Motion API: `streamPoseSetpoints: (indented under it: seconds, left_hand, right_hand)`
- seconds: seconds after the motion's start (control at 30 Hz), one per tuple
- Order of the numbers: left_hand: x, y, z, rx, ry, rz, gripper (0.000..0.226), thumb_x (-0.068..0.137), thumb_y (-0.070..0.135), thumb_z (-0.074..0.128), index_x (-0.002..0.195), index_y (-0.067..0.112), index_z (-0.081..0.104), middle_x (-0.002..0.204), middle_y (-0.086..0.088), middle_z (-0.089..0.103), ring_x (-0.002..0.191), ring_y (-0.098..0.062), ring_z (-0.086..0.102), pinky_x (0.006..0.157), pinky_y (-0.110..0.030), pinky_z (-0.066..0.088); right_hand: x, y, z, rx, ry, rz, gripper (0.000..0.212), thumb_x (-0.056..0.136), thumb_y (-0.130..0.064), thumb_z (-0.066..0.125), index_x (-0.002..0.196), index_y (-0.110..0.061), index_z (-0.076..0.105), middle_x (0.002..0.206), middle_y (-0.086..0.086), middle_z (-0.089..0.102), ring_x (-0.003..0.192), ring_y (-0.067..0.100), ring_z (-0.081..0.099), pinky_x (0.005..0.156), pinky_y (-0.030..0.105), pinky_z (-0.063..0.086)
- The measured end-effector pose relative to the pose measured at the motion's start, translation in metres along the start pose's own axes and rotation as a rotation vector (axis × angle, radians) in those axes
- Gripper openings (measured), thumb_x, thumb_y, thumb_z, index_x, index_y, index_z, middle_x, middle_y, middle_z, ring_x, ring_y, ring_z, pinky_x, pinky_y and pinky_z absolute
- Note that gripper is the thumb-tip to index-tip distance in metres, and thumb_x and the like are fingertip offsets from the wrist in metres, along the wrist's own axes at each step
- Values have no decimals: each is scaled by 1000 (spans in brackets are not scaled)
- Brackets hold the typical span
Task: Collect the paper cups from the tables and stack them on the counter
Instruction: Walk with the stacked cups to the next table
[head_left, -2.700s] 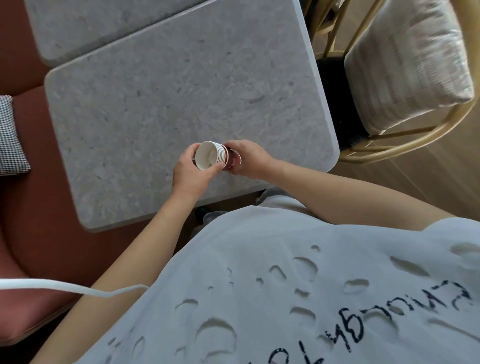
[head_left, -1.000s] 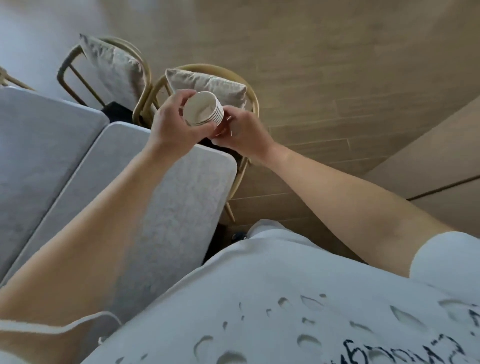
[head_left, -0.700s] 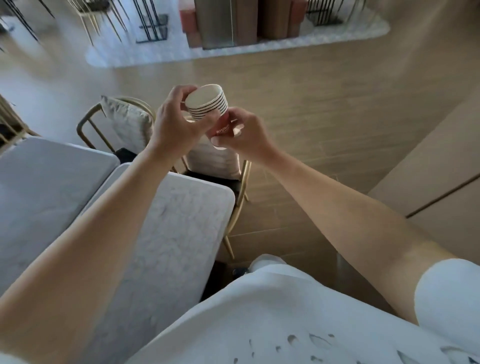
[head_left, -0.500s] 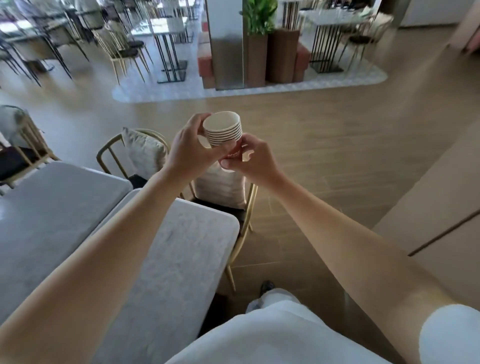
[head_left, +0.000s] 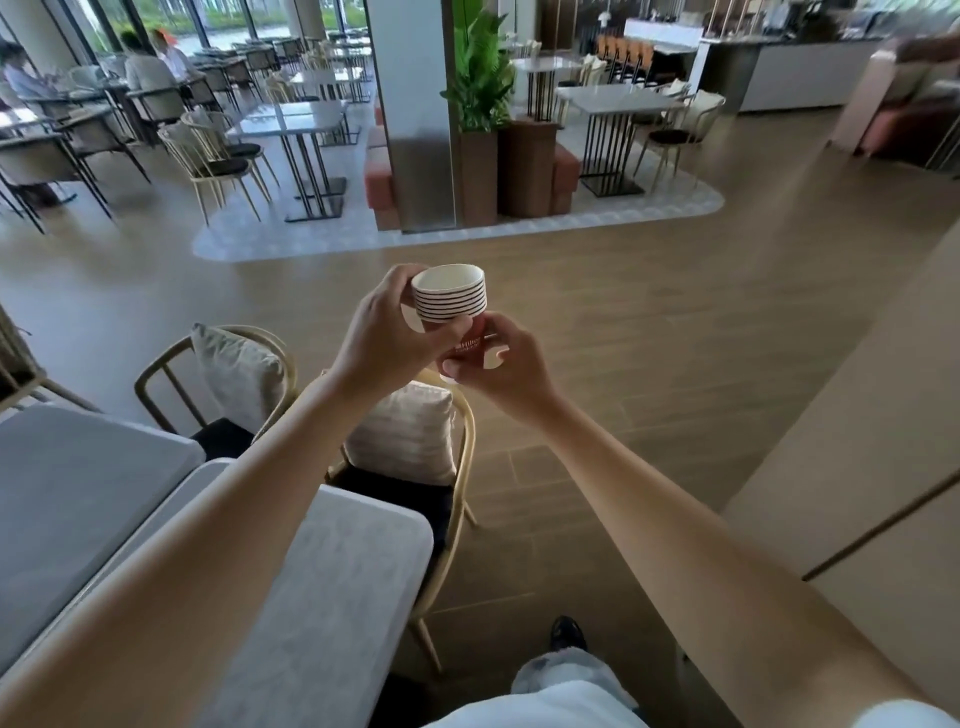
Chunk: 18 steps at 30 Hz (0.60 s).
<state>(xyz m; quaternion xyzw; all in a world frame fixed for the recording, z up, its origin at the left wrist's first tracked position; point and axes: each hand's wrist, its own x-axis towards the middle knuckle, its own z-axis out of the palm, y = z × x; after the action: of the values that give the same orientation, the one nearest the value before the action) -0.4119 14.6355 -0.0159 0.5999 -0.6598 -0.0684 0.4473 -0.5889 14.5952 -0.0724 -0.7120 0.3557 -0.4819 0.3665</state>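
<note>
- cup stack (head_left: 451, 299): nested paper cups, white rolled rims w/ dark gaps between them, approx 7 rims visible. Bottom cup body red w/ white lettering, too small to read.
- inside of top cup: off-white, nothing visible in it.
- location: held in the air at frame center, above the wood floor (head_left: 649, 338), at 12 o'clock from the person's torso. Not touching any table.
- axis: long axis near vertical, mouth up, top tilted slightly toward 11 o'clock; base points down toward the camera.
- left hand (head_left: 387, 338): fingers and thumb curled round the upper rims, gripping the stack from the 9 o'clock side.
- right hand (head_left: 506, 364): thumb and fingers pinch the red lower body/base from 4 o'clock.
- grey table (head_left: 322, 597) at 7 o'clock below the left forearm; second grey table (head_left: 78, 499) at 8 o'clock.
- two chairs w/ cushions; nearer chair (head_left: 457, 499) just under the hands, cushion (head_left: 402, 436) upright on it.
- planter w/ green plant (head_left: 478, 78) at 12 o'clock, far.
</note>
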Motion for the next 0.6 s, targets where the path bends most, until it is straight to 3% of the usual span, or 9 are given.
streamPoseSetpoints:
  seconds: [0.17,0.43,0.6]
  left_hand:
    - [68,-1,62,-45,-6,-25,74,73,65,72,134,25,60,115,16,66,106,-3,62,83,-12,44]
    - [172,-3,180,-78,-64,-52,68,76,62,73,131,22,64,114,15,70,102,12,61,80,-2,41]
    - [217,0,236,-111,-78,-83,62,77,60,75,127,26,65,112,18,70,104,7,63,79,-1,41]
  right_hand:
    - [53,53,-48,-57,-10,63,51,72,-26,94,117,-23,71,103,-10,77,96,6,70,78,5,44]
    - [138,140,-132,-81,20,132,47,70,-29,94,111,-31,69,101,-15,76,97,3,68,79,4,42]
    - [180,179,-179,-104,8,150,48,69,-30,93,112,-30,70,102,-13,76,97,5,68,80,4,42]
